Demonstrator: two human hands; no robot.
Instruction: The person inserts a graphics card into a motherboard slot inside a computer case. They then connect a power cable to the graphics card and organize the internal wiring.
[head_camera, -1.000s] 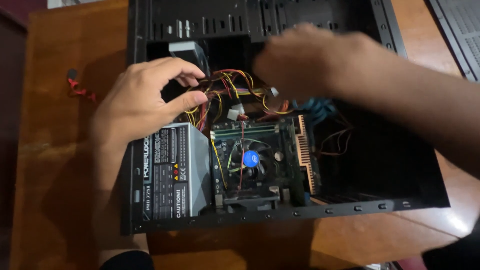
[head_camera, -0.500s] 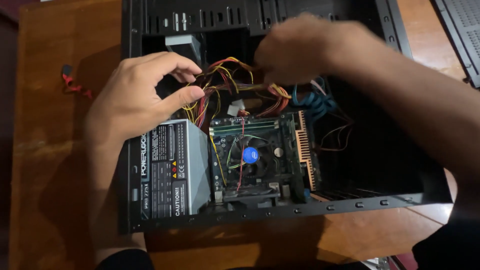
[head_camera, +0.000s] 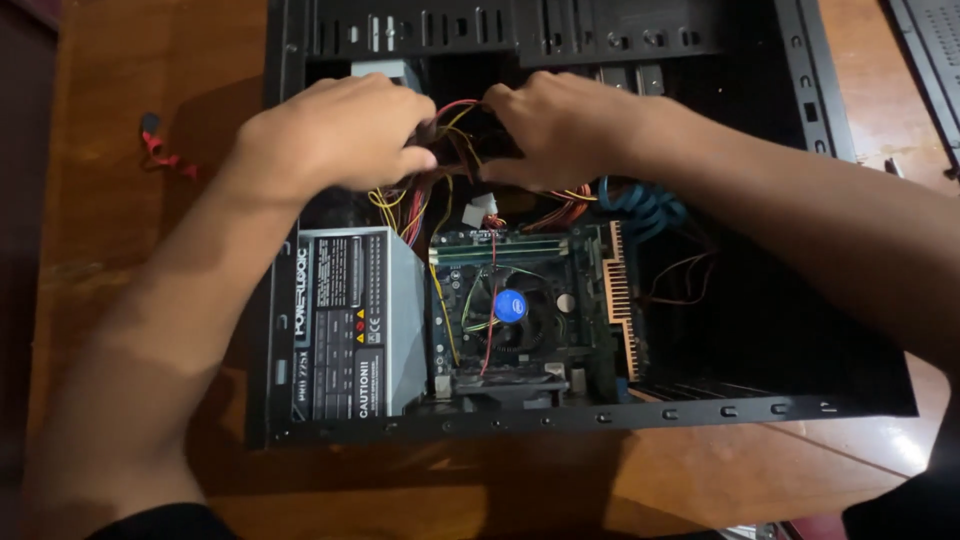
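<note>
Cables (head_camera: 450, 160), seemingly gripped, over wooden table (head_camera: 120, 150)

A grey metal power supply box (head_camera: 355, 322) is sitting inside the open black computer case (head_camera: 760, 400), just beside a green motherboard (head_camera: 530, 310) whose round cooler fan (head_camera: 510, 306) is wearing a blue sticker. The case is lying on a brown wooden table (head_camera: 110, 200), where a small red-and-black cable (head_camera: 160, 150) is lying apart at the left.

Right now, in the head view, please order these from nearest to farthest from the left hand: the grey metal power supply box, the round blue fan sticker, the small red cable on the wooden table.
1. Grey metal power supply box: just below the left hand.
2. Small red cable: left, outside the case.
3. Round blue fan sticker: lower right.
</note>
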